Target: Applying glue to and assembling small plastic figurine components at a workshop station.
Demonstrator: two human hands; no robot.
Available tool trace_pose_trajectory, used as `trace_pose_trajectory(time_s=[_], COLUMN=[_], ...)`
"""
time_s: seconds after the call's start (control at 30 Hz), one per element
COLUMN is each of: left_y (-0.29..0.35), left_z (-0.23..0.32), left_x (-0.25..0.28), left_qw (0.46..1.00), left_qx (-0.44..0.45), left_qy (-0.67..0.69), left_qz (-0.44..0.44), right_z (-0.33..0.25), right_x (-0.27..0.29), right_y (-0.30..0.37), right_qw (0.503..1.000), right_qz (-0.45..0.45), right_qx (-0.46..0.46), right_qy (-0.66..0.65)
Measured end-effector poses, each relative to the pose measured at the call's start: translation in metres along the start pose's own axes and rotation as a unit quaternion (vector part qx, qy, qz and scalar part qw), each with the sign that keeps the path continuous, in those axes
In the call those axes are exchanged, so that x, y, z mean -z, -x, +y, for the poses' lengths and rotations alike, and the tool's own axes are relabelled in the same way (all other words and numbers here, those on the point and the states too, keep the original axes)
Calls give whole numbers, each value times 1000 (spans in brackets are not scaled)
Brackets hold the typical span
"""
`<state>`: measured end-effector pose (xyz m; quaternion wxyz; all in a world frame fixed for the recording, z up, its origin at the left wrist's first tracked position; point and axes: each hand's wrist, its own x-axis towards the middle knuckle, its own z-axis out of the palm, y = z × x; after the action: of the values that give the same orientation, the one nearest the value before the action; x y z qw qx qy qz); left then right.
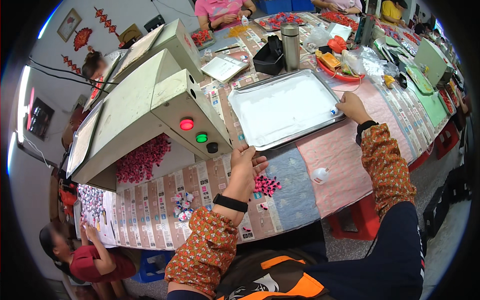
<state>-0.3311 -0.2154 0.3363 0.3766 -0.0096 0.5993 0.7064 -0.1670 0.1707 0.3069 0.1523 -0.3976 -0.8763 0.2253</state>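
"Tray [300, 135] on the desk [150, 220]: filled?"

"Barely, I'd judge: one blue-and-white piece [334, 110] at right; others [184, 216] lie off it."

"Fingers?"

"Left hand [241, 172] at near corner, right hand [354, 107] beside that piece; can't tell if pinching."

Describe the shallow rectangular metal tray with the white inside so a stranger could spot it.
Start at the big cream machine housing with one red light and one green light. To its right, between the person's left hand and right hand, lies the shallow, rectangular silver metal tray. Its broad white inside sets it apart from the deep black open box behind it.
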Motion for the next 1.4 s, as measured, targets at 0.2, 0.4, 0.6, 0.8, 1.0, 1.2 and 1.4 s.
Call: trace_pose_trajectory(time_s=[0.2,0.4,0.6,0.8,1.0,1.2,1.4], left_y=[-6,2,16,13,-1,-26,-71], left_z=[-7,-2,1,-10,-21,-34,-46], left_x=[-7,5,-3,-7,-31,-61,-52], left_qw=[1000,998,996,991,972,977,977], left_qx=[-8,-20,-3,105,153,149,56], left_qy=[11,44,-81,-39,45,139,205], left_qz=[3,-37,-37,-70,-175,-65,-10], right_z=[8,-21,89,176,255,320,347], right_x=[20,34,75,141,176,184,163], right_y=[-2,35,71,130,196,235,225], right_qw=[990,856,817,814,841,827,863], right_qz=[126,29,81,117,125,160,132], right_qx=[44,-60,-44,-67,-43,-86,-81], right_qy=[-43,-513,-570,-565,-525,-532,-482])
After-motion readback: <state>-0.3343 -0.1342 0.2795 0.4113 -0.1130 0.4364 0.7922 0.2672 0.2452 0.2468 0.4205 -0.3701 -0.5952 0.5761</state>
